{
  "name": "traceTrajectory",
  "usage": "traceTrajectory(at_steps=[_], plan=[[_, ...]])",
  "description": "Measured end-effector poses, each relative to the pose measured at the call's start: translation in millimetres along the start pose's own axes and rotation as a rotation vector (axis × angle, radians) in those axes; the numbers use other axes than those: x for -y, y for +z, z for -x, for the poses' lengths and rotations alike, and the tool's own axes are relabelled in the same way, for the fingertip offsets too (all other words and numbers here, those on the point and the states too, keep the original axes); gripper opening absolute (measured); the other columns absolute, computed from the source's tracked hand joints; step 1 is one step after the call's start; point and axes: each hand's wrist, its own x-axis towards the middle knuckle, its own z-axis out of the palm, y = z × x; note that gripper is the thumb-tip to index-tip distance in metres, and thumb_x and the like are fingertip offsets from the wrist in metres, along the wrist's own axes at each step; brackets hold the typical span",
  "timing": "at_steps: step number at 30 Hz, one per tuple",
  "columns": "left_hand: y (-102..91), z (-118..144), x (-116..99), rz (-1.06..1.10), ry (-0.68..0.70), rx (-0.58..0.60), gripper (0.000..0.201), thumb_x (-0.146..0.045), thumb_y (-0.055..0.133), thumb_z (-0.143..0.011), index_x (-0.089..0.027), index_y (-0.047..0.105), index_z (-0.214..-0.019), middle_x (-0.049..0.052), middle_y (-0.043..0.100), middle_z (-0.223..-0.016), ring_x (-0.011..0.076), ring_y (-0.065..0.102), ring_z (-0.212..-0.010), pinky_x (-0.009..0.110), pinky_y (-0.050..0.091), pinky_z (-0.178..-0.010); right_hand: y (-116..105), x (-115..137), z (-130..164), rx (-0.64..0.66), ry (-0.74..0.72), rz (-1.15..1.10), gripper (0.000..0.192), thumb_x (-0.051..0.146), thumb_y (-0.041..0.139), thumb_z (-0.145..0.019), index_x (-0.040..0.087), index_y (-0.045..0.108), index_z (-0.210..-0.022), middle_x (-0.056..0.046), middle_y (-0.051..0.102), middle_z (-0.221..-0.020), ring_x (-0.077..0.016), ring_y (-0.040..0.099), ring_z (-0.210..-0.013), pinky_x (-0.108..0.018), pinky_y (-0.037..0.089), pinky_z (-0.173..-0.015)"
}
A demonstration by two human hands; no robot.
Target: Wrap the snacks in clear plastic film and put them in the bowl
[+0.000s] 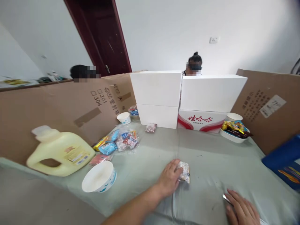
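Note:
My left hand (170,176) is closed on a small clear-wrapped snack packet (185,172), with thumb and fingers at its left side. The packet rests on the cloth-covered table. At the lower right, my right hand (242,207) lies low over the table, its fingers closed around a slim metal object (227,198). Only the object's shiny end sticks out, so its kind is hidden. Another small wrapped packet (151,127) lies farther back, before the white boxes.
A pale yellow jug (67,153) lies at left, beside a paper bowl (99,178) and several wrapped snacks (126,139). White boxes (157,90) stand stacked at the back. At right are a snack-filled bowl (233,136) and a blue object (283,156). Cardboard walls (58,109) flank the table; two people sit beyond.

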Motion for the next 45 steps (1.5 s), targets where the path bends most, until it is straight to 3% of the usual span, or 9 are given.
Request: traceTrajectory(at_steps=[4, 9, 19, 22, 26, 30, 34, 39, 45], plan=[[16.6, 16.1, -3.4, 0.113, 0.001, -0.244, 0.051, -0.007, 0.061, -0.074, -0.026, 0.054, -0.121, 0.010, 0.047, -0.128, 0.0297, 0.047, -0.119, 0.051, 0.044, -0.098, -20.4, -3.3, 0.7, 0.084, 0.176, 0.093, 0.029, 0.041, 0.044, -0.087, 0.028, 0.065, -0.102, -0.006, 0.070, -0.101, -0.0284, 0.064, -0.092, -0.047, 0.044, -0.082], [23.8, 15.5, 5.1, 0.254, 0.019, -0.232, 0.060, -0.006, 0.063, -0.072, -0.026, 0.045, -0.126, 0.009, 0.047, -0.125, 0.0255, 0.049, -0.116, 0.045, 0.048, -0.097, -19.8, -3.6, -21.9, 0.143, 0.188, -0.084, 0.027, 0.036, 0.039, -0.092, 0.024, 0.062, -0.101, -0.007, 0.067, -0.095, -0.0226, 0.065, -0.085, -0.038, 0.050, -0.076], [34.7, 20.1, 12.5, 0.390, -0.075, -0.283, 0.080, -0.012, 0.067, -0.072, -0.023, 0.022, -0.136, 0.014, 0.042, -0.133, 0.0273, 0.047, -0.125, 0.048, 0.044, -0.102, -2.1, 128.2, -146.6, 0.325, -0.253, -0.134, 0.037, 0.001, 0.043, -0.082, 0.022, 0.060, -0.107, -0.006, 0.064, -0.096, -0.0185, 0.060, -0.083, -0.029, 0.047, -0.071], [33.2, 19.8, 12.4, 0.387, -0.091, -0.277, 0.076, -0.010, 0.065, -0.072, -0.022, 0.026, -0.135, 0.013, 0.045, -0.131, 0.0262, 0.049, -0.122, 0.048, 0.044, -0.102, -2.4, 112.5, -136.4, 0.360, -0.230, -0.095, 0.039, 0.000, 0.043, -0.080, 0.022, 0.060, -0.107, -0.005, 0.063, -0.095, -0.0190, 0.059, -0.083, -0.029, 0.046, -0.071], [24.8, 14.3, 9.2, 0.384, -0.053, -0.252, 0.070, -0.021, 0.072, -0.072, -0.021, 0.037, -0.133, 0.013, 0.049, -0.129, 0.0285, 0.049, -0.120, 0.050, 0.044, -0.101, -9.4, 40.8, -91.4, 0.317, -0.055, -0.045, 0.040, 0.005, 0.038, -0.082, 0.023, 0.062, -0.108, -0.006, 0.064, -0.099, -0.0190, 0.060, -0.086, -0.030, 0.046, -0.072], [13.0, 8.7, 5.4, 0.435, 0.083, -0.260, 0.033, -0.032, 0.066, -0.083, -0.021, 0.058, -0.113, 0.009, 0.059, -0.109, 0.0250, 0.053, -0.107, 0.044, 0.048, -0.092, -16.3, 2.7, -61.2, 0.204, 0.109, -0.011, 0.024, 0.031, 0.045, -0.090, 0.023, 0.067, -0.096, -0.008, 0.066, -0.095, -0.0244, 0.061, -0.087, -0.040, 0.048, -0.078], [6.9, 10.1, 2.0, 0.471, 0.138, -0.293, 0.020, -0.035, 0.057, -0.090, -0.019, 0.064, -0.100, 0.009, 0.060, -0.101, 0.0236, 0.053, -0.104, 0.041, 0.048, -0.090, -18.7, 47.2, -79.3, 0.092, 0.165, -0.285, 0.045, 0.047, 0.053, -0.088, 0.022, 0.051, -0.126, -0.012, 0.056, -0.125, -0.0266, 0.052, -0.117, -0.044, 0.045, -0.097], [-3.0, 8.5, -8.4, 0.312, 0.095, -0.250, 0.023, -0.032, 0.053, -0.092, -0.021, 0.063, -0.109, 0.010, 0.062, -0.112, 0.0239, 0.054, -0.106, 0.043, 0.046, -0.093, -6.2, 116.4, -120.0, 0.196, 0.181, -0.560, 0.079, 0.045, 0.066, -0.078, 0.025, 0.028, -0.145, -0.013, 0.040, -0.144, -0.0278, 0.047, -0.126, -0.045, 0.047, -0.097], [-7.3, -6.0, -20.0, 0.321, 0.076, -0.104, 0.020, -0.019, 0.058, -0.085, -0.024, 0.070, -0.101, 0.006, 0.066, -0.096, 0.0213, 0.057, -0.090, 0.037, 0.048, -0.083, 23.2, 105.3, -112.7, 0.140, 0.417, -0.742, 0.029, 0.037, 0.047, -0.086, 0.020, 0.066, -0.100, -0.009, 0.070, -0.095, -0.0230, 0.065, -0.086, -0.039, 0.053, -0.080]])
